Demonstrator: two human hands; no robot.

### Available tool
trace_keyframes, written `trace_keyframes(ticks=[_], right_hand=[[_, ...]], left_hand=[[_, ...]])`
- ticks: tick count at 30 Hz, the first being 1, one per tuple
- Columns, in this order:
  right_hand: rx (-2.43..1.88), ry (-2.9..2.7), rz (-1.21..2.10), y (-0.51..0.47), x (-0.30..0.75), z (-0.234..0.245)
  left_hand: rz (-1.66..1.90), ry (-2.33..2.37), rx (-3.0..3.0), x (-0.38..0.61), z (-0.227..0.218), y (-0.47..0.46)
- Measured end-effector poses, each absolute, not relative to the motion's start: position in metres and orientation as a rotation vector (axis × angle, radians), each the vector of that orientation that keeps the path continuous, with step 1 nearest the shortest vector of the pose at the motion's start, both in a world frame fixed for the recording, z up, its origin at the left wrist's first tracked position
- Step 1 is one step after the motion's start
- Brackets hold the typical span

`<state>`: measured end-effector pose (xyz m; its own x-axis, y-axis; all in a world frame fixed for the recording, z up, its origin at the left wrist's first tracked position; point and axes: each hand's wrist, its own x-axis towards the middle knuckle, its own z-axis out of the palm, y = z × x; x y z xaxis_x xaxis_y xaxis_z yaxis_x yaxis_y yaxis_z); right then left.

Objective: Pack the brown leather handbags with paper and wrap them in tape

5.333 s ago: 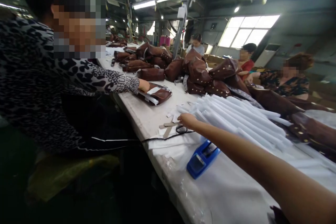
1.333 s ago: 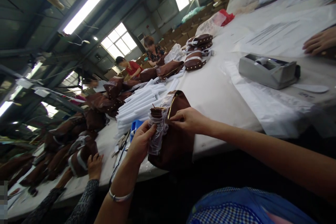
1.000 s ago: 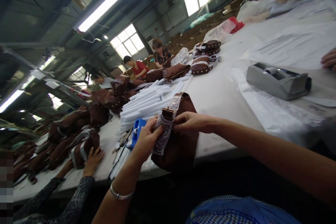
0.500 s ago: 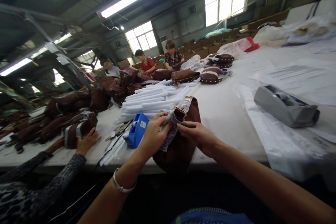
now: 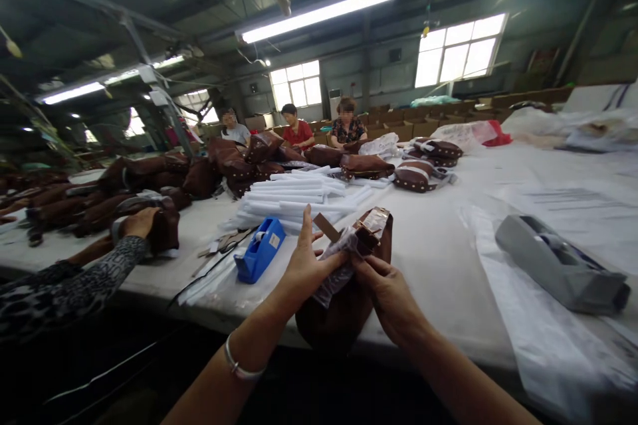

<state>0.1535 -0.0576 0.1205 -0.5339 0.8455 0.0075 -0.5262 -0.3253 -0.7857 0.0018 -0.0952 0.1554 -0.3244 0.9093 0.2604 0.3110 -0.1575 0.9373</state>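
Note:
In front of me at the table edge is a brown bag [image 5: 335, 319], with a gold-coloured buckle [image 5: 367, 236] on a strap near its top. Clear plastic film [image 5: 333, 279] is bunched around the strap below the buckle, and a flat brown strap end [image 5: 326, 228] pokes up beside it. My left hand [image 5: 312, 265] has its index finger raised, while its thumb presses on the film and the lower fingers curl behind the strap. Close to the buckle, my right hand [image 5: 386, 282] pinches the film between thumb and fingers. The right fingertips are partly hidden.
Left of the bag stands a blue tape dispenser [image 5: 260, 250]; a grey one [image 5: 561, 264] is at right. White rolled tubes [image 5: 286, 194] and several brown bags [image 5: 239, 163] lie behind. At left, a co-worker's hand [image 5: 142, 222] holds another bag. White plastic sheets [image 5: 503, 279] cover the right side.
My left index finger has lifted off the wrapped strap, and a brown strap end now shows. The view has shifted. The co-worker's hand has moved up onto the bag there.

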Motion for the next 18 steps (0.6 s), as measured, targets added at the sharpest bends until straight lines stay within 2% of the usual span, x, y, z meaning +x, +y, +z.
trace_keyframes(ticks=[5,12,18], right_hand=[[-0.576,-1.045,1.931,-0.054,0.16,0.12],[-0.666,-0.959,1.97,-0.057,0.16,0.129],[-0.62,-0.983,2.036,-0.058,0.166,0.134]], left_hand=[[1.545,1.303,1.179,0.005,0.154,-0.097],[1.672,1.59,1.358,0.009,0.156,-0.101],[1.668,1.268,1.067,0.004,0.161,-0.103]])
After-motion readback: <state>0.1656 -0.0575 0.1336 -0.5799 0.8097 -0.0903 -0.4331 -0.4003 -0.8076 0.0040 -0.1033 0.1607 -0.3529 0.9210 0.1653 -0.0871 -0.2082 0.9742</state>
